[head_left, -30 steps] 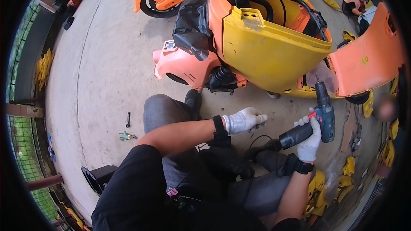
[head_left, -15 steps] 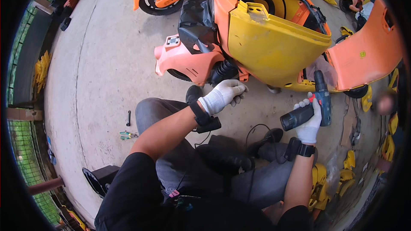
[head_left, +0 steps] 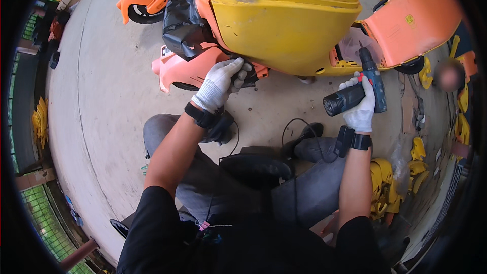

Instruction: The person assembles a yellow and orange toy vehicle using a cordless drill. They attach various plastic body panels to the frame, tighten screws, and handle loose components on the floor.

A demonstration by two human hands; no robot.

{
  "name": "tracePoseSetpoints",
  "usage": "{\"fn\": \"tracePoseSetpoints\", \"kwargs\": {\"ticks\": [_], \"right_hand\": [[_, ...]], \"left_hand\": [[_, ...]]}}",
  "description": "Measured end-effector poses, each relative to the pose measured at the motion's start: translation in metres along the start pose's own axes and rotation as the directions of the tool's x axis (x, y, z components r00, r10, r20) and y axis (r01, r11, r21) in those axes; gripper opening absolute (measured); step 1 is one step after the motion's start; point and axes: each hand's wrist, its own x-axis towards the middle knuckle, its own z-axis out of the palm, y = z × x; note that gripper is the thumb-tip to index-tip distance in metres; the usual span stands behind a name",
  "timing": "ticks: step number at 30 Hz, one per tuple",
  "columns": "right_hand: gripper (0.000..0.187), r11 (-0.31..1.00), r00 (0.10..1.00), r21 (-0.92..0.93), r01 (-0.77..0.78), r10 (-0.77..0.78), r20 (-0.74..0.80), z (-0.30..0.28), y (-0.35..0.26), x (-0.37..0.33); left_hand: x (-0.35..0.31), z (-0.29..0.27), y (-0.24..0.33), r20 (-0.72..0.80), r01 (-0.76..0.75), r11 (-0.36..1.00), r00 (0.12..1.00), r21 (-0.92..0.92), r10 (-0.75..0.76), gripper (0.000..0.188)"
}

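In front of me stands a scooter with a yellow side panel [head_left: 284, 33] and pink-orange body parts. My right hand [head_left: 361, 104], in a white glove, grips a dark blue cordless drill [head_left: 372, 78], its bit pointing up toward the scooter's footboard area. My left hand [head_left: 218, 81], also gloved, is closed with thumb and fingers together near the pink rear fender [head_left: 190, 66]. Whatever those fingers may hold is too small to make out. Above that hand, a black plastic cover [head_left: 185, 23] hangs over the scooter's tail.
Another orange scooter [head_left: 144, 0] stands at the far left. Yellow panels [head_left: 388, 185] are piled at my right. A large pink-orange front panel [head_left: 411, 20] rises at the scooter's right end. Thin black cables run across my legs. Another person is at the far right edge.
My left hand has moved left and up, close to the rear fender. The drill stays in my right hand. The whole view has shifted, with the scooter now higher and further left.
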Motion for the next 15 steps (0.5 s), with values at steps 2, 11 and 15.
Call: {"fn": "tracePoseSetpoints", "kwargs": {"ticks": [2, 11, 15], "right_hand": [[0.024, 1.000, 1.000, 0.014, 0.013, -0.013, 0.002, -0.005, -0.006, 0.005], [0.021, 0.994, 0.998, 0.106, -0.037, 0.042, -0.042, -0.011, -0.022, 0.023], [0.021, 0.993, 0.999, 0.112, -0.035, 0.035, -0.004, -0.011, -0.017, 0.026]], "left_hand": [[-0.007, 0.001, 0.002, -0.009, 0.036, 0.998, 0.999, -0.053, -0.037, 0.035], [-0.055, 0.032, 0.068, -0.109, -0.224, 0.973, 0.967, 0.053, 0.229, 0.038], [-0.076, 0.031, 0.104, -0.183, -0.374, 0.902, 0.892, 0.216, 0.413, 0.035]]}}
